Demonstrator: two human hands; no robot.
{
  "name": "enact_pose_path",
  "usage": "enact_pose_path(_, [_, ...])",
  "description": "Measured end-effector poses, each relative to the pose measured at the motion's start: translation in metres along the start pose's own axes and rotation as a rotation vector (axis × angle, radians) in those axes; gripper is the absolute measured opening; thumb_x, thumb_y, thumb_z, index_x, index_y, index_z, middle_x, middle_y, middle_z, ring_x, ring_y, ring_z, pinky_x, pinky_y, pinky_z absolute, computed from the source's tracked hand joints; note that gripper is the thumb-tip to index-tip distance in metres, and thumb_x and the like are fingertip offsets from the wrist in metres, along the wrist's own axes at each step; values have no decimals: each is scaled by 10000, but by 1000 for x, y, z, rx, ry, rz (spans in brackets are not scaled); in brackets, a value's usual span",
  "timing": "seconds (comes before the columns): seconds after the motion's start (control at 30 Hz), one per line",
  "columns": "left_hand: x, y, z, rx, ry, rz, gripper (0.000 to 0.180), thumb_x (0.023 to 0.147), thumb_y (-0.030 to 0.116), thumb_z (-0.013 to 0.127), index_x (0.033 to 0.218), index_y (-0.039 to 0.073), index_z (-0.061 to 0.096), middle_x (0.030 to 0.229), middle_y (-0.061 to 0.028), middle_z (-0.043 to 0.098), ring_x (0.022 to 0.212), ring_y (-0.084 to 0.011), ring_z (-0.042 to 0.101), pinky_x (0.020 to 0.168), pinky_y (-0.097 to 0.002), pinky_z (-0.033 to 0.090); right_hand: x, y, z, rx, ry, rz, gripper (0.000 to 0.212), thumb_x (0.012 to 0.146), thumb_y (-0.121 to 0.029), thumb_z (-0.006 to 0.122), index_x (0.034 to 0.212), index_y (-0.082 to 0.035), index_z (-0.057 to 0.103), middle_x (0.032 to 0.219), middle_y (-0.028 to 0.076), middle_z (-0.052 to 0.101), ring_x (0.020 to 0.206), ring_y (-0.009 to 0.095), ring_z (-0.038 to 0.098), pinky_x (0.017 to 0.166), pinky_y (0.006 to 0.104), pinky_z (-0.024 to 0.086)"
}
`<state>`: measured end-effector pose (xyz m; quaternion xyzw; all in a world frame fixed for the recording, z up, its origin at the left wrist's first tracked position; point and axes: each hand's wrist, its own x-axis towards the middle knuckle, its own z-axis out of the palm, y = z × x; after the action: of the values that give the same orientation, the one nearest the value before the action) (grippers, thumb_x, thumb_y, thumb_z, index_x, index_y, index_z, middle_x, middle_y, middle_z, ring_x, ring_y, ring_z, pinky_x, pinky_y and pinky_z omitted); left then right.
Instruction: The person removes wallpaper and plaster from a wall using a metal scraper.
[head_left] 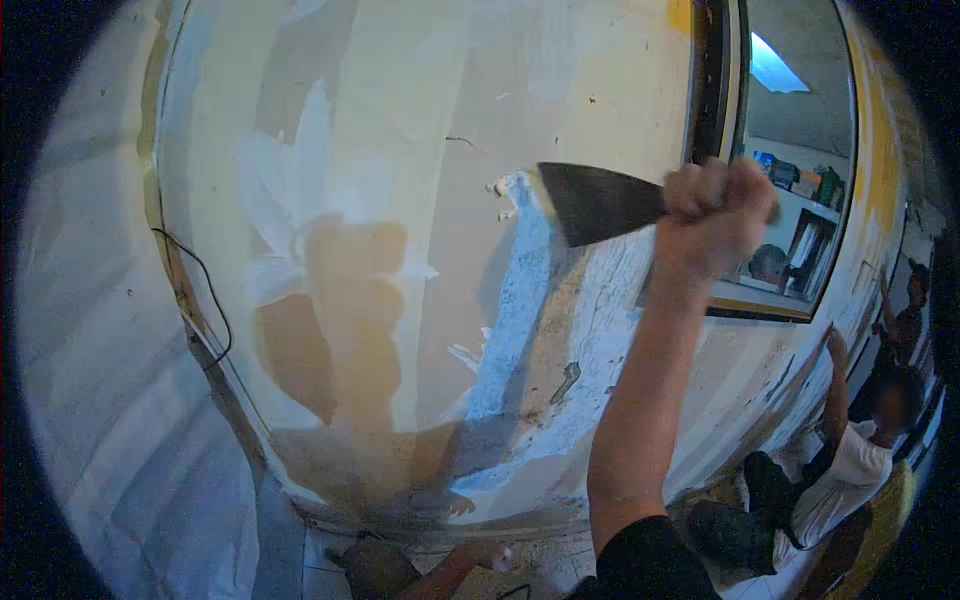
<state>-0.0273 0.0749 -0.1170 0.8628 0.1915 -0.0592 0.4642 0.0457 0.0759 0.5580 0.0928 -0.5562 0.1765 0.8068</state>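
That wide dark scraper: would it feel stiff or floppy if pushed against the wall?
Probably springy rather than floppy: the scraper looks broad, flat and sheet-like. It's likely fairly light, since the right hand alone holds it raised.

The scraper [600,205] sits left of the window [797,130].

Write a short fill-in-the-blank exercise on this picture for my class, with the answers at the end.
1. The scraper is held in the person's ____ hand.
2. The sleeve on the raised arm is ____ in colour.
3. The cable hangs on the picture's ____ side.
4. The co-worker's shirt, at the lower right, is ____.

Missing words: right; black; left; white.
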Motion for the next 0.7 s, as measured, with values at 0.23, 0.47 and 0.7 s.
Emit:
enact_pose_path(0.23, [1,-1,2,-19,23,3,267,893,341,611,1022,109,581,869,-51,476,734,-205,398,698,-401,366,0,8,0,34,-8,-10,414,939,-250,461,593,-181,243,478,-45,164,394,86,144,374,293,134])
enact_pose_path(0.47, [4,-2,3,-46,22,4,243,900,327,606,999,106,581,830,-45,467,692,-195,385,668,-394,364,7,3,-1,198,-101,33,392,902,-135,533,576,-127,316,439,-9,241,360,96,190,350,295,152])
enact_pose_path(0.7, [9,-19,9,-89,41,-14,221,907,313,600,977,104,581,790,-39,459,651,-184,373,639,-387,361,8,6,2,108,-177,7,355,904,-152,542,610,-130,344,475,-28,239,367,96,206,344,289,172])
